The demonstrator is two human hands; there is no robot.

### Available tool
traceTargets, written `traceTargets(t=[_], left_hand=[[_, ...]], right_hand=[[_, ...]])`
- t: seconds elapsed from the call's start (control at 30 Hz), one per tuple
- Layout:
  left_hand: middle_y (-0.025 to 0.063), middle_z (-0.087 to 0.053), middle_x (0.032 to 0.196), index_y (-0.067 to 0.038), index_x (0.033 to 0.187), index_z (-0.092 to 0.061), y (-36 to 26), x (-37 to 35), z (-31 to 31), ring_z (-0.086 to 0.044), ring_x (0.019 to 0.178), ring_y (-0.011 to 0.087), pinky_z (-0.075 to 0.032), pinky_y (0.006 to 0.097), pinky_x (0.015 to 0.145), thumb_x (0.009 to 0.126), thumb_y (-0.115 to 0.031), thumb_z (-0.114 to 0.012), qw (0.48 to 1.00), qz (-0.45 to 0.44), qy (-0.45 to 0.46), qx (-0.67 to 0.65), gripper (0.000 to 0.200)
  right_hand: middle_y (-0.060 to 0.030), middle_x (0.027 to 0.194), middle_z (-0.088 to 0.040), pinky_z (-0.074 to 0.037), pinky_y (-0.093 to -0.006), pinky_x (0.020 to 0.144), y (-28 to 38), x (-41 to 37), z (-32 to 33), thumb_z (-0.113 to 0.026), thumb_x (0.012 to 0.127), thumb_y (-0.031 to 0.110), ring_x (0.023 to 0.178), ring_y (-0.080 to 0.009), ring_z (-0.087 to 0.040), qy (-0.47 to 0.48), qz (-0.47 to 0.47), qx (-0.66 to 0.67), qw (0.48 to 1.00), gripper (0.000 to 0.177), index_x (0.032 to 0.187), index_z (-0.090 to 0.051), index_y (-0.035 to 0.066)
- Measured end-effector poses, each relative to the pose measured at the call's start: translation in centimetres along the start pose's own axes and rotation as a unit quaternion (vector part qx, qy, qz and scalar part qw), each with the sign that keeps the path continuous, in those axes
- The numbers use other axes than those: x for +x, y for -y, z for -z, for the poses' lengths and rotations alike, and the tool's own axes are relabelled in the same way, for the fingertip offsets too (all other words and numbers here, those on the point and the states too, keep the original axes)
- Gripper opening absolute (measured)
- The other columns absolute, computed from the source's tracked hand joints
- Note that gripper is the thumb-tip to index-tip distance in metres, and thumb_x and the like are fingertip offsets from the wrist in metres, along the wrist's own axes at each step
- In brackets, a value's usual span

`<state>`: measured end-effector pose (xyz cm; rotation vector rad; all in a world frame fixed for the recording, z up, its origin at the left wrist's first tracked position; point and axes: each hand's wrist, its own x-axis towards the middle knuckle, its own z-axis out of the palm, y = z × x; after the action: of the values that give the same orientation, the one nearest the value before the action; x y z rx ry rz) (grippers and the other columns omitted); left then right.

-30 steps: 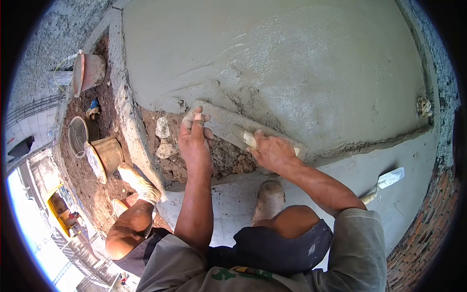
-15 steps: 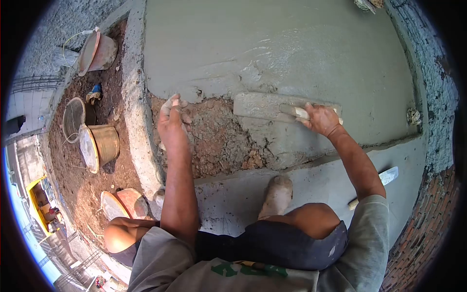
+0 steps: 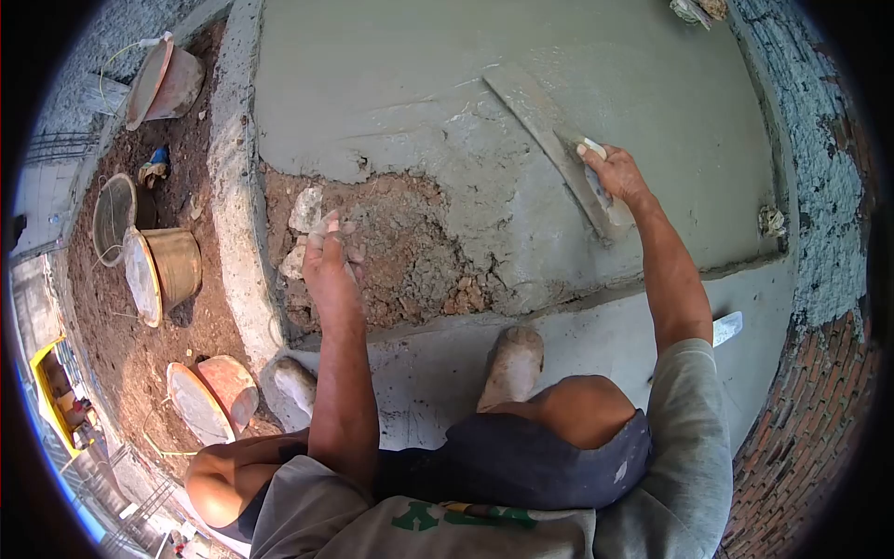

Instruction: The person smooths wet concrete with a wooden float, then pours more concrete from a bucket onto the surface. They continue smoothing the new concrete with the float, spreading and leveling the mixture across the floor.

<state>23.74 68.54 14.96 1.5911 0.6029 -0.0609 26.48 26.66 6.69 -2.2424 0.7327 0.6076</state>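
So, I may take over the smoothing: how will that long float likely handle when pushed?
The long float looks stiff, as its long edges run nearly straight. It should slide fairly easily on the glossy wet cement, though it may cling when lifted. More blade reaches past the right hand on its far side, so that end might dip.

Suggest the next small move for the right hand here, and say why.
I would probably draw the long trowel toward the ragged edge of the exposed rubble patch. The right hand already grips its handle, with the blade over the wet cement. The cement looks smooth farther right but streaked and lumpy beside that patch, so the edge seems to need the attention.
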Motion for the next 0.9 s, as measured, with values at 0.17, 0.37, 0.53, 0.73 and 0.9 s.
traceTargets(t=[0.17, 0.37, 0.53, 0.73, 0.9], left_hand=[[0.0023, -0.065, 0.098, -0.007, 0.122, -0.06, 0.2, 1.6, -1.2, -0.048, 0.061, 0.0051, -0.034, 0.0195, 0.048, 0.097, -0.025, -0.055, 1.0, -0.009, -0.01, 0.004, 0.03], [0.0019, -0.065, 0.097, -0.008, 0.122, -0.06, 0.2, 0.3, -2.9, -0.048, 0.061, 0.0053, -0.036, 0.0201, 0.049, 0.098, -0.022, -0.054, 1.0, -0.008, -0.005, 0.0, 0.029], [0.0024, -0.065, 0.096, -0.006, 0.122, -0.06, 1.5, -0.6, -2.5, -0.048, 0.061, 0.0051, -0.036, 0.0206, 0.05, 0.098, -0.022, -0.054, 1.0, 0.016, -0.008, 0.011, 0.03], [0.003, -0.066, 0.097, -0.005, 0.124, -0.06, 2.3, -0.3, -2.3, -0.048, 0.061, 0.0046, -0.035, 0.0207, 0.049, 0.097, -0.026, -0.056, 1.0, 0.007, 0.006, 0.014, 0.034], [0.0023, -0.066, 0.096, -0.006, 0.123, -0.06, 2.0, 0.1, -2.7, -0.047, 0.06, 0.0041, -0.035, 0.0198, 0.049, 0.097, -0.026, -0.057, 1.0, 0.009, 0.009, 0.02, 0.033]], right_hand=[[-0.0213, 0.097, -0.068, -0.051, -0.0429, 0.087, 2.5, -2.3, -3.0, -0.055, 0.087, 0.062, 0.094, -0.0322, -0.066, 0.164, 0.175, -0.161, 0.957, 0.069, 0.113, -0.065, 0.0], [-0.0203, 0.095, -0.069, -0.051, -0.046, 0.087, -0.5, -8.2, -3.7, -0.052, 0.09, 0.059, 0.096, -0.038, -0.066, 0.266, 0.27, -0.329, 0.865, 0.064, 0.119, -0.062, 0.003], [-0.0191, 0.091, -0.069, -0.053, -0.0466, 0.083, -3.8, -11.0, -4.3, -0.049, 0.09, 0.061, 0.091, -0.037, -0.067, 0.275, 0.296, -0.4, 0.823, 0.064, 0.118, -0.061, 0.004], [-0.0168, 0.089, -0.07, -0.055, -0.042, 0.077, -9.0, -7.7, -1.0, -0.05, 0.086, 0.066, 0.085, -0.0323, -0.069, 0.129, 0.343, -0.433, 0.824, 0.064, 0.112, -0.063, 0.009], [-0.0127, 0.077, -0.068, -0.057, -0.0399, 0.07, -11.3, -7.4, 6.0, -0.061, 0.082, 0.064, 0.075, -0.0318, -0.069, -0.075, 0.3, -0.324, 0.894, 0.058, 0.096, -0.064, 0.007]])
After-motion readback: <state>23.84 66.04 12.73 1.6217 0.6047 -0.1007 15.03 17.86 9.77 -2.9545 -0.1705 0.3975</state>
